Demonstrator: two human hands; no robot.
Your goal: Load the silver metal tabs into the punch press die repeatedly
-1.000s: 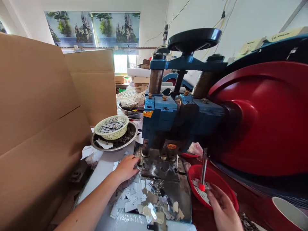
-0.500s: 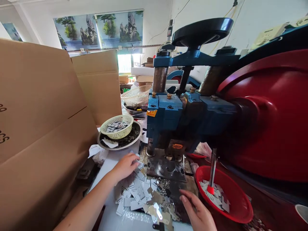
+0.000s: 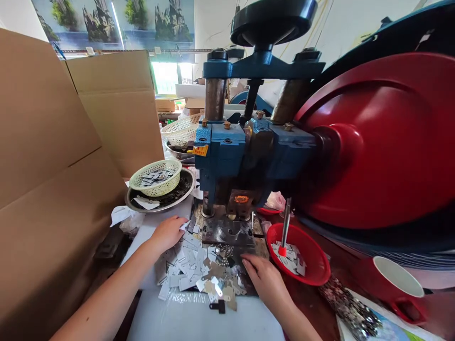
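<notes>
On the bench (image 3: 199, 322) before the press (image 3: 227, 161) lie thin plates (image 3: 190, 260), probably light, stiff and slippery, best taken by their edges, the left hand (image 3: 166, 234) at one, its grip unclear, the right hand (image 3: 266, 277) loosely open.

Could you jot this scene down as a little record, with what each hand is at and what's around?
Left hand: fingertips at a pale piece left of the die; grip unclear
Right hand: near the die's front, right of the pile; no held thing visible
Machine: blue press with a large red wheel
Pile: flat metal pieces, pale and dark
Red bowl: right of the press, holding pale pieces
Basket: in a metal basin, holding flat pieces
Far right: red mug
</notes>
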